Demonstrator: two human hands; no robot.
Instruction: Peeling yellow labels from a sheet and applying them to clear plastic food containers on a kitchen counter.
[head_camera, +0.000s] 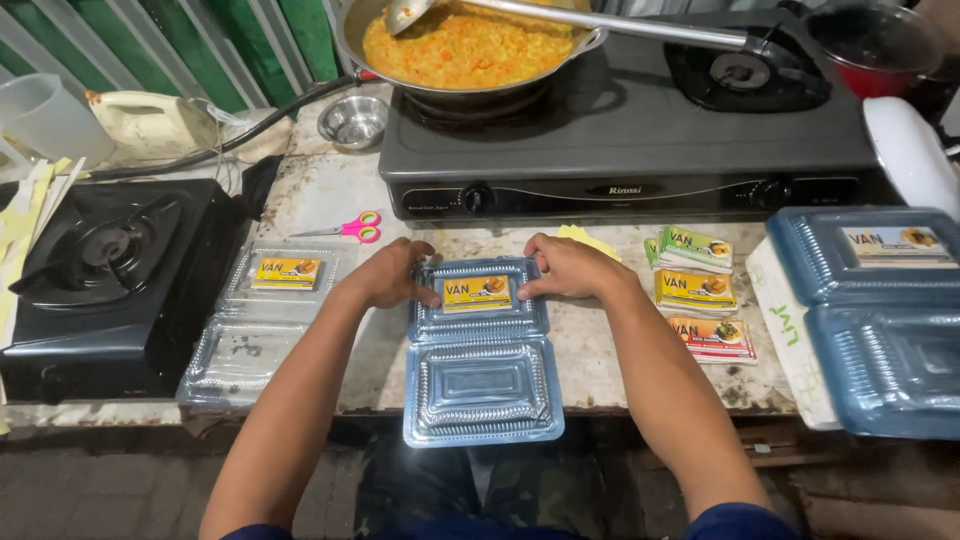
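A grey stove (630, 150) fills the upper middle of the frame, with a wok (470, 50) of orange rice on it. Lower centre, an open clear box (482, 350) lies on the counter (330, 190). The left hand (392, 273) and right hand (567, 266) press a yellow label (477, 293) onto its lid, fingers flat. Pink scissors (350, 228) lie left of centre.

an open clamshell box (482, 350) lies on the counter (330, 190) before a stove (630, 140), a second open box (262, 320) to its left, label stacks (697, 290) to its right, stacked boxes (880, 320) farther right.
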